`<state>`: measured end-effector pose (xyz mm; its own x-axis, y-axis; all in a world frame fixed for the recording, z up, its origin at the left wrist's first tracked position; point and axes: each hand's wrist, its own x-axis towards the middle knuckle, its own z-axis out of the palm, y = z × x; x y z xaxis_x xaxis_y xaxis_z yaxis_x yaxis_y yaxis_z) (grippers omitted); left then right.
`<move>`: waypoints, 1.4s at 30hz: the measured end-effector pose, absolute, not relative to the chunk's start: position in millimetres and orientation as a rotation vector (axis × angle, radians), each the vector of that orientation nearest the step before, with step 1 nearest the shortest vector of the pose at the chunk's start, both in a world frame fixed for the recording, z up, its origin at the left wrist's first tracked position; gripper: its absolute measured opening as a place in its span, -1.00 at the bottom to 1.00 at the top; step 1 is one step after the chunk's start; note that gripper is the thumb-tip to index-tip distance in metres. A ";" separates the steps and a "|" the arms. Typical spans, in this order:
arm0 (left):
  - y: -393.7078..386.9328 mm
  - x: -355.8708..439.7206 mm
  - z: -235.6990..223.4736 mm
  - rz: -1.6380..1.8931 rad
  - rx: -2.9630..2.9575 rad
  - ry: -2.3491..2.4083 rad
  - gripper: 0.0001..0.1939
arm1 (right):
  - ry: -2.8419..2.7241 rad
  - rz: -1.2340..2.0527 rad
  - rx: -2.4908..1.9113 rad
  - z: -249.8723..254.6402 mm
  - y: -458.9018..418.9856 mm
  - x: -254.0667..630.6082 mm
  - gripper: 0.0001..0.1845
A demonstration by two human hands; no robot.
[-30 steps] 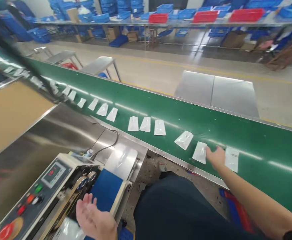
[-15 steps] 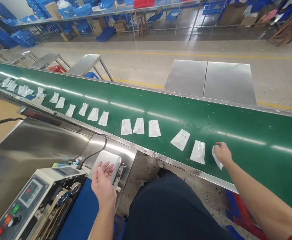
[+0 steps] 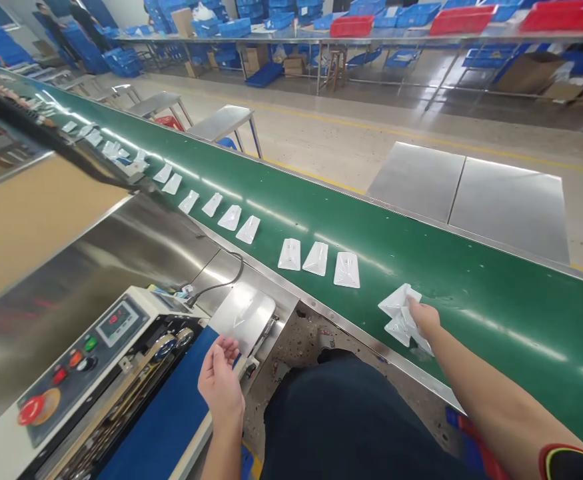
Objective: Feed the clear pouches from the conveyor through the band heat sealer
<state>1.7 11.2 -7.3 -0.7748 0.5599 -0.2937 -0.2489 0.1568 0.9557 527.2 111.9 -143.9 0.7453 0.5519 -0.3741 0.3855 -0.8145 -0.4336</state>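
My right hand [image 3: 425, 319] is closed on small white packets over the green conveyor belt [image 3: 496, 293]. The gathered packets [image 3: 400, 327] overlap in a fan beneath its fingers, which partly cover them. Three more white packets [image 3: 346, 269] lie in a row to the left. Farther up the belt, several packets [image 3: 230, 217] trail toward the far left. My left hand [image 3: 221, 381] hovers with loosely curled fingers and nothing in them. It is beside the metal end plate [image 3: 246, 313] and blue belt [image 3: 171, 400] of a sealing machine [image 3: 96, 360].
A black cable [image 3: 221, 283] runs behind the metal plate. Beyond the conveyor stand steel tables [image 3: 511, 207] and a long bench with red bins [image 3: 461, 20] and blue bins. People [image 3: 84, 23] stand at the far left. A dark bar [image 3: 46, 130] crosses the left side.
My right hand has moved left with its packet, bringing it together with two others on the belt. My left hand stays near the machine. The view has swung left.
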 end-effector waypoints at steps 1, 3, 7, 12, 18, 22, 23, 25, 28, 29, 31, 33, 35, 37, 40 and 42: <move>6.2 -0.6 -7.5 1.689 0.295 1.837 -0.56 | -0.739 0.708 -2.626 -140.9 116.0 519.0 -0.60; -4.1 -4.3 -7.6 1.696 0.308 1.879 -0.54 | -0.820 0.709 -2.607 -130.1 123.4 497.5 -0.59; -18.7 -4.5 -6.7 1.650 0.402 1.965 -0.50 | -1.291 0.695 -2.279 -82.4 135.8 424.6 -0.47; -8.6 10.0 5.5 1.523 0.780 1.932 -0.58 | -1.720 0.956 -1.728 5.3 134.0 285.6 -0.41; 11.8 6.5 5.4 1.573 0.800 1.781 -0.64 | -2.038 1.457 -1.173 46.1 128.6 160.9 -0.48; 22.8 -15.1 -21.8 1.661 0.079 1.674 -0.60 | -2.132 1.549 -1.345 22.5 152.8 121.0 -0.50; 26.5 -20.9 -28.3 1.674 -0.088 1.614 -0.59 | -2.143 1.585 -1.397 15.8 160.2 112.0 -0.51; 33.3 -31.5 -37.8 1.695 -0.315 1.531 -0.60 | -2.137 1.675 -1.474 5.9 172.6 93.6 -0.54; 36.0 -44.0 -42.4 1.735 -0.410 1.510 -0.62 | -2.115 1.831 -1.523 1.3 181.5 68.0 -0.61; 34.1 -47.0 -42.4 1.748 -0.422 1.507 -0.62 | -2.116 1.870 -1.533 2.0 181.9 60.6 -0.62; 27.1 -51.7 -41.6 1.769 -0.444 1.502 -0.60 | -2.144 1.904 -1.538 4.8 180.2 48.1 -0.63; 18.8 -54.7 -41.2 1.790 -0.446 1.495 -0.57 | -2.214 1.859 -1.539 7.9 177.5 38.6 -0.63; 13.1 -56.4 -41.1 1.808 -0.414 1.494 -0.56 | -2.302 1.782 -1.517 9.8 176.2 32.6 -0.62; 12.1 -57.1 -40.9 1.816 -0.378 1.502 -0.57 | -2.374 1.729 -1.496 9.8 177.7 30.7 -0.60; 17.0 -57.1 -40.1 1.817 -0.381 1.514 -0.59 | -2.403 1.708 -1.511 7.4 183.5 32.2 -0.56; 19.6 -57.4 -39.5 1.825 -0.395 1.519 -0.60 | -2.395 1.708 -1.540 6.4 185.6 31.3 -0.55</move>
